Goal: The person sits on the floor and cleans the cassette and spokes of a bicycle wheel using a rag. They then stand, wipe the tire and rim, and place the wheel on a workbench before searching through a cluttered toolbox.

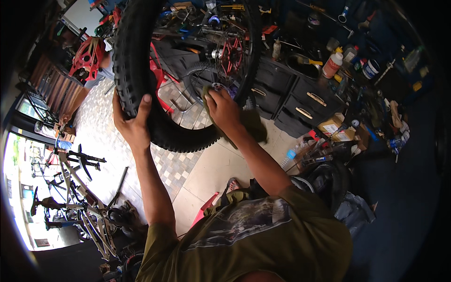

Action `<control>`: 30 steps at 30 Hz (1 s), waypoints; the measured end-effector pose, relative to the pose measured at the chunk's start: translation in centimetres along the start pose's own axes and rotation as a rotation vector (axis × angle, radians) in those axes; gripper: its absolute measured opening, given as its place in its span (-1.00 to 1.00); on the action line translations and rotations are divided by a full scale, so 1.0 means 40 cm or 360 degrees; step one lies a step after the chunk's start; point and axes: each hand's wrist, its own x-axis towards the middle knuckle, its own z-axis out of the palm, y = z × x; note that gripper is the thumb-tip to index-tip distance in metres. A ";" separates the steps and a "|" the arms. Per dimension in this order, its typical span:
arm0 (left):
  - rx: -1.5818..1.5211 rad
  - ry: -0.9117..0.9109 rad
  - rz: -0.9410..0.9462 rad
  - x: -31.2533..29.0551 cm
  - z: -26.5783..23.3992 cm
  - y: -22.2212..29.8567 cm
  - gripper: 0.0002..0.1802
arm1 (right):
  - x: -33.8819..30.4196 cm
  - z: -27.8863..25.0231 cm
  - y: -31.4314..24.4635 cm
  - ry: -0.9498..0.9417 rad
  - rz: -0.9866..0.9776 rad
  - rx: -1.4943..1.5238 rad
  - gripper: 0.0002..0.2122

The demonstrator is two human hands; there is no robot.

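Observation:
A black knobby bicycle tire (129, 61) is held up in front of me, its upper part cut off by the frame's top edge. My left hand (134, 127) grips its lower left side, thumb on the inner face and fingers round the tread. At the lower right of the tire, my right hand (224, 110) is closed on an olive-green cloth (254, 126). Part of this cloth hangs below the wrist, and another part shows above the fingers against the tire. Whether the cloth presses on the rubber is hard to make out.
Black drawers (300, 101) stand ahead on the right, with a white bottle (332, 65) and tools on top. A wheel with a red hub (231, 56) is behind the tire. Bicycle frames (77, 183) stand left; a person's limb shows near a red frame (89, 55). A plastic bottle (287, 160) lies right.

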 end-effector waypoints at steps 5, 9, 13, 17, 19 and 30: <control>0.0096 0.0033 0.0012 0.015 -0.002 -0.012 -0.20 | -0.121 0.048 -0.060 -0.0369 -0.0226 0.0091 -0.83; 0.0044 0.0112 -0.0049 -0.007 -0.018 -0.020 -0.17 | -0.044 0.015 -0.162 -0.0029 -0.0084 0.0671 -0.78; 0.0120 0.0106 0.0005 -0.012 -0.011 -0.047 -0.21 | 0.117 0.115 -0.091 0.0030 0.0174 -0.0101 -0.78; 0.0042 0.0052 0.0027 -0.021 -0.010 -0.038 -0.27 | 0.140 0.145 -0.058 0.0155 0.0144 -0.0051 -0.75; 0.0063 0.0072 0.0066 -0.018 -0.019 -0.049 -0.28 | 0.018 0.171 -0.088 0.0145 -0.0096 0.0264 -0.74; 0.0165 0.0114 -0.0035 -0.025 -0.024 -0.022 -0.22 | 0.080 0.063 -0.135 0.0305 -0.0101 0.0266 -0.97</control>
